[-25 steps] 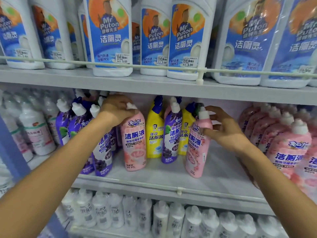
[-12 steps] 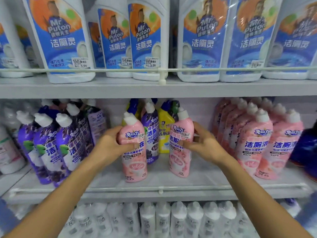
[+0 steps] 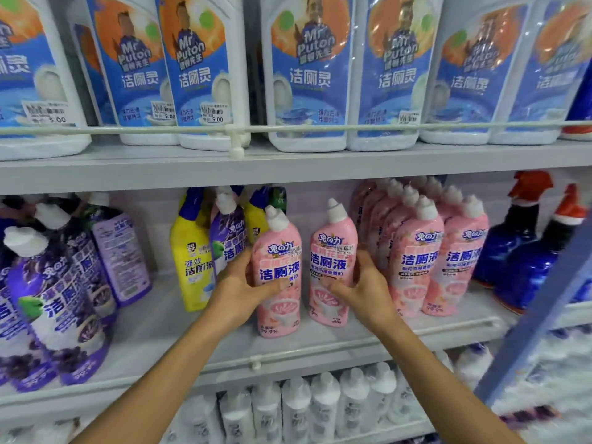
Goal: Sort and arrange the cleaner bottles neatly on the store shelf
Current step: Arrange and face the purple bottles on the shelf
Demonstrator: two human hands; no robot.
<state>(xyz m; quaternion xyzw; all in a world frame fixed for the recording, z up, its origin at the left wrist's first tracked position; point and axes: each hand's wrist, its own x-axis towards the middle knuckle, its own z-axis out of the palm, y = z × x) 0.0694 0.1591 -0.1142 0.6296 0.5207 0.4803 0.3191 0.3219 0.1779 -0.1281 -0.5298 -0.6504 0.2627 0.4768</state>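
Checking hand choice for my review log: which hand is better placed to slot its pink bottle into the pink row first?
Likely right. The right hand grips the right bottle just beside the pink row; the left hand grips the left bottle, farther off with the right bottle between.

Left pink bottle (image 3: 278, 251): was left of yellow bottle (image 3: 192, 261), now right of it.
Right pink bottle (image 3: 331, 251): was tilted, now upright; carried right to just beside pink row (image 3: 416, 261).
Gap between two pink bottles: wide before, narrow now.
Left grip (image 3: 243, 293): moved from cap down to mid-body.
Right grip (image 3: 365, 290): moved from neck to mid-body.
Blue spray bottles (image 3: 512, 245): newly in view, far right.
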